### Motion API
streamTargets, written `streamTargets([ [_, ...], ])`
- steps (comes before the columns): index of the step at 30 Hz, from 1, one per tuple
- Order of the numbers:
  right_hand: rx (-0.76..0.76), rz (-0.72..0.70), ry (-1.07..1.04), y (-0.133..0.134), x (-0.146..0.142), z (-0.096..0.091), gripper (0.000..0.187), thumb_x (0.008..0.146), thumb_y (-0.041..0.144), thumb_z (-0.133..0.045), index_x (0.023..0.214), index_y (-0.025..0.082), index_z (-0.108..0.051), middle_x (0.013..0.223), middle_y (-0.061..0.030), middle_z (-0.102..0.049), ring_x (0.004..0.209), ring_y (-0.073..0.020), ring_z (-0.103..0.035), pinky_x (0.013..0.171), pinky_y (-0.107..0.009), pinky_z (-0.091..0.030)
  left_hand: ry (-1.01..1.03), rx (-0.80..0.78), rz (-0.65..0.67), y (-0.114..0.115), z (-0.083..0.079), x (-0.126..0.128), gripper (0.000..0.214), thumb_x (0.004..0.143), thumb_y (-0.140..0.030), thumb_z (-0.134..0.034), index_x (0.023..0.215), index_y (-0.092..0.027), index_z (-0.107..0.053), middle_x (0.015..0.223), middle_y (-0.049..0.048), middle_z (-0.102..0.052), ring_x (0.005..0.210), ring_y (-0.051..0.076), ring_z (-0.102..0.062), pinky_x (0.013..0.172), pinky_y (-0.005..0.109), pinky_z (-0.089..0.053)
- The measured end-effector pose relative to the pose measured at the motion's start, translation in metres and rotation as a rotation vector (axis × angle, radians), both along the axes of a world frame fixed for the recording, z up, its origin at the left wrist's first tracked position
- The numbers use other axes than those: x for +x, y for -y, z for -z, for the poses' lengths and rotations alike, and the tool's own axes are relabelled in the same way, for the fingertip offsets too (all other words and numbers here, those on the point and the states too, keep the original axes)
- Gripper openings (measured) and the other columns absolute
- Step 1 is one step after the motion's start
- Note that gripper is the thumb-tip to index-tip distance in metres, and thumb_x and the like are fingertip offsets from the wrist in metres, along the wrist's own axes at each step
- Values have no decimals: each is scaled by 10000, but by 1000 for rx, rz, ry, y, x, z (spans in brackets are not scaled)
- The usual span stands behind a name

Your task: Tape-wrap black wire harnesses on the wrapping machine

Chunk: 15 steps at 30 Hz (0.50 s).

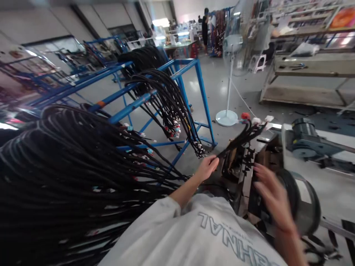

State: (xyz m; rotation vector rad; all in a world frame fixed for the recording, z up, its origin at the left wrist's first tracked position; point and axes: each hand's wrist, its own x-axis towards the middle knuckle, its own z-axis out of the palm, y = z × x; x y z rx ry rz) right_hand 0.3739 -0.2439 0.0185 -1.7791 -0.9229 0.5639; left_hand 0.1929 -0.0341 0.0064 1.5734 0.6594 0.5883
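Workshop floor (216, 85); left hand (206, 168) pinching cable bundle (241, 138)

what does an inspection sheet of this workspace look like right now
surface: grey machine bench, partly in view
job's things: black wire bundle with coloured connectors at its end, over a dark machine
clutter: scraps on the floor by the far shelving
grippers: left hand, grip shut on the wire bundle; right hand open, blurred, beside a round black housing
cables: black harnesses draped over blue racks
surroundings: white pedestal fan; a person standing far off
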Motion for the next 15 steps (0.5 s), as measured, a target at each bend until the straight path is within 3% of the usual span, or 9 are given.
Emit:
streamTargets([
  [2, 3, -364, -143, -79, -66, 44, 586, 741, 548, -654, 1231, 226, -628, 1336, -128, -588, 1316, -293, -493, 1140, -471, -369, 282, -142, -86, -28, -34, 15, 658, 759, -821, -488, 569, -206, -349, 454, -84, -249, 414, 62, -223, 433, 229, -175],
  [3, -86, -496, -201, -110, -91, 67, 560, 705, 564, -686, 1123, 193, -668, 1195, -132, -657, 1202, -293, -567, 1086, -464, -425, 411, -182, -144, -49, -59, 16, 656, 753, -812, -519, 572, -209, -335, 458, -93, -214, 397, 57, -196, 413, 226, -157],
  [4, -187, -579, -248, -133, -111, 89, 486, 707, 575, -685, 977, 171, -685, 996, -111, -696, 1032, -278, -626, 984, -447, -496, 531, -201, -218, -73, -88, 10, 629, 790, -771, -529, 584, -207, -341, 471, -95, -204, 388, 57, -190, 402, 223, -170],
  [6, -377, -597, -259, -163, -132, 118, 424, 778, 583, -610, 666, 176, -580, 631, -31, -576, 708, -209, -577, 753, -381, -536, 770, -181, -435, -119, -147, -19, 516, 938, -608, -449, 626, -201, -388, 494, -83, -237, 380, 65, -247, 411, 215, -238],
  [8, -451, -585, -190, -182, -139, 117, 471, 859, 558, -518, 555, 207, -432, 500, 25, -382, 555, -142, -425, 593, -306, -456, 957, -5, -736, -148, -190, -59, 367, 1020, -389, -357, 752, -196, -516, 585, -39, -430, 521, 86, -487, 522, 205, -378],
  [9, -421, -615, -138, -192, -141, 104, 473, 881, 544, -497, 558, 211, -408, 498, 36, -339, 537, -124, -375, 559, -281, -411, 1003, 168, -965, -153, -202, -76, 264, 1010, -290, -386, 823, -203, -550, 725, -12, -570, 737, 94, -609, 650, 207, -444],
  [11, -246, -767, -29, -216, -147, 60, 433, 895, 527, -516, 623, 194, -459, 539, 40, -372, 550, -110, -360, 555, -252, -373, 991, 542, -1263, -143, -199, -99, 157, 979, -339, -488, 1037, -233, -589, 1129, 30, -658, 1295, 153, -497, 947, 297, -441],
  [13, 82, -969, 79, -249, -154, 8, 331, 916, 473, -528, 780, 173, -557, 668, 17, -519, 629, -121, -448, 630, -245, -419, 891, 581, -1067, -123, -167, -103, 439, 901, -648, -499, 1191, -325, -565, 1355, 21, -575, 1446, 221, -337, 1048, 399, -406],
  [15, 361, -987, 198, -287, -154, -33, 213, 942, 339, -479, 915, 167, -601, 860, -42, -619, 784, -158, -552, 767, -278, -468, 689, 432, -714, -109, -120, -101, 572, 820, -704, -577, 1252, -331, -537, 1385, 45, -546, 1371, 274, -445, 1072, 444, -417],
])
